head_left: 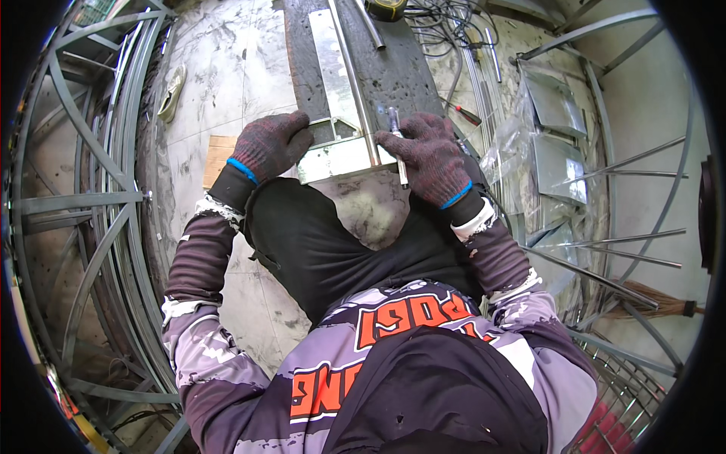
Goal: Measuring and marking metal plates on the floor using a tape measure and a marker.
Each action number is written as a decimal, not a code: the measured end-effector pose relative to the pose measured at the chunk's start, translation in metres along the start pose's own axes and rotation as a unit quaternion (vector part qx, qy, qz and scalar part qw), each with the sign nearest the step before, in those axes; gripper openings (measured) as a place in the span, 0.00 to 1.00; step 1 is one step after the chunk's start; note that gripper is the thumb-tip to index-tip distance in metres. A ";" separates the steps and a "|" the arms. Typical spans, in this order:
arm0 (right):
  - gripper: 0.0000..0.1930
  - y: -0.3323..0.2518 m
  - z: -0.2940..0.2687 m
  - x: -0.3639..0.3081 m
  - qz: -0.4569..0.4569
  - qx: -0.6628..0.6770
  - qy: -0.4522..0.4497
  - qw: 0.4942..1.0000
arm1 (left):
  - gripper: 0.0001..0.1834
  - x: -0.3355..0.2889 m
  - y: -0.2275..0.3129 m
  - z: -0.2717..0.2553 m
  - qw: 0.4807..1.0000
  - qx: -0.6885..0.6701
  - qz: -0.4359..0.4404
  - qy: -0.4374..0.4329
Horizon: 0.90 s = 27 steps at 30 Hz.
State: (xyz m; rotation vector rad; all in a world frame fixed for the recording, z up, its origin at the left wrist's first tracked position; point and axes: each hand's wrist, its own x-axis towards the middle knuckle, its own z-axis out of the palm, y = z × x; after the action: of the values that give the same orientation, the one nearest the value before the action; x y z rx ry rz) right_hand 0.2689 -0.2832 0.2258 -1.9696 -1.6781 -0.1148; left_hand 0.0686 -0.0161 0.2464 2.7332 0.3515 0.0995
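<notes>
My left hand (pixel 274 145), in a dark knitted glove with a blue cuff edge, is closed at the left end of a shiny metal plate (pixel 333 163). A small metal frame with a slanted bar (pixel 333 130) lies against this plate. My right hand (pixel 435 155), gloved alike, holds a slim pen-like marker (pixel 401 172) upright between thumb and fingers. Beside that thumb, a round metal tube (pixel 352 72) runs away from me, its near end over the plate. Under these lies a dark, worn board (pixel 404 76), with a pale flat strip (pixel 327 60) on it.
A tape measure (pixel 387 7) and a short tube (pixel 369 26) lie at the board's far end. Black cables (pixel 446 26) and a red-handled screwdriver (pixel 468 115) are to the right. Curved metal frames (pixel 83 204) stand left; sheet-metal pieces (pixel 558 166) and rods (pixel 643 174) fill the right.
</notes>
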 end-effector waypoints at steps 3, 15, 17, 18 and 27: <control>0.24 0.000 0.000 0.000 -0.003 -0.012 0.000 1.000 | 0.12 0.000 -0.002 0.000 1.000 0.001 0.011 0.002; 0.29 0.000 0.003 0.001 -0.013 -0.012 -0.020 1.000 | 0.13 0.002 -0.004 -0.002 1.000 0.001 0.018 -0.012; 0.28 -0.001 0.002 0.001 -0.015 -0.019 -0.023 0.999 | 0.13 0.004 -0.003 -0.004 1.000 -0.001 0.026 -0.011; 0.28 -0.001 0.001 0.001 -0.016 -0.021 -0.021 0.999 | 0.14 0.004 -0.003 -0.005 0.999 0.000 0.008 -0.031; 0.27 0.001 0.004 0.000 -0.025 -0.021 -0.019 0.999 | 0.14 0.005 -0.006 -0.003 0.999 0.001 0.018 -0.034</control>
State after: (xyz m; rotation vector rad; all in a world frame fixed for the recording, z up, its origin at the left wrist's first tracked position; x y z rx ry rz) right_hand 0.2687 -0.2812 0.2222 -1.9735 -1.7630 -0.1336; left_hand 0.0715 -0.0088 0.2473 2.7387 0.2830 0.0168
